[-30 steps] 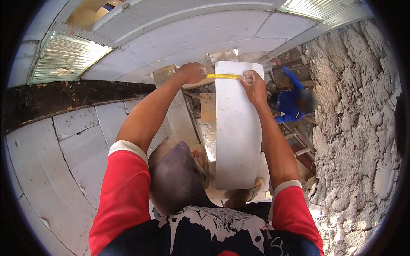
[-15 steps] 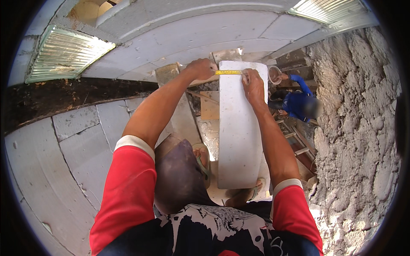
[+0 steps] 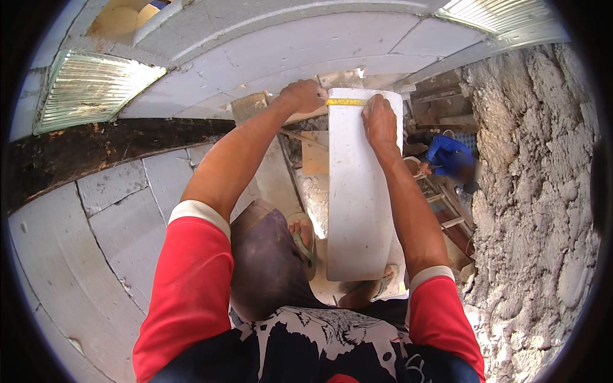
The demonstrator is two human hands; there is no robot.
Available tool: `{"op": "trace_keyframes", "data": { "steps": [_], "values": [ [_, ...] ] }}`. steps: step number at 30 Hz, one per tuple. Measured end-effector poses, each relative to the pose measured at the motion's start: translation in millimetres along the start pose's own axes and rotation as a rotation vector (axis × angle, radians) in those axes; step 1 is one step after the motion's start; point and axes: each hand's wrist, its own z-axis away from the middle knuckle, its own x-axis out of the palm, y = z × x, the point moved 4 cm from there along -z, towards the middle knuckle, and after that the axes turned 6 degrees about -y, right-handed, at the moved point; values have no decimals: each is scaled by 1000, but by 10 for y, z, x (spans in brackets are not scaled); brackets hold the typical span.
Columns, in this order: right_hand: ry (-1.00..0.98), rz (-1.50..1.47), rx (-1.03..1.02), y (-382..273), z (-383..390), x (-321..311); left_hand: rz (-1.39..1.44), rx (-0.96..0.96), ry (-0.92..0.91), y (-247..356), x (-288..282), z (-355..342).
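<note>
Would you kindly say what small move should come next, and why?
Perhaps press the yellow tape flat with the right hand, which is over the white block, since the tape stretches there from the left hand.

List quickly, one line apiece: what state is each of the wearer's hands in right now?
Left hand: closed, holding the yellow measuring tape.
Right hand: closed, holding the tape's other visible end over the white block.
</note>
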Motion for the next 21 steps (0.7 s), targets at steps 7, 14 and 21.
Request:
{"op": "trace_keyframes", "data": {
  "steps": [7,14,21],
  "values": [
    [-85,307,-77,8,-139,61,21,-25,16,-12,6,0],
    [-126,356,-104,42,-183,107,9,-87,39,72,-5,101],
    [-126,254,-76,80,-164,134,-8,-86,44,23,33,56]
  ]
}}
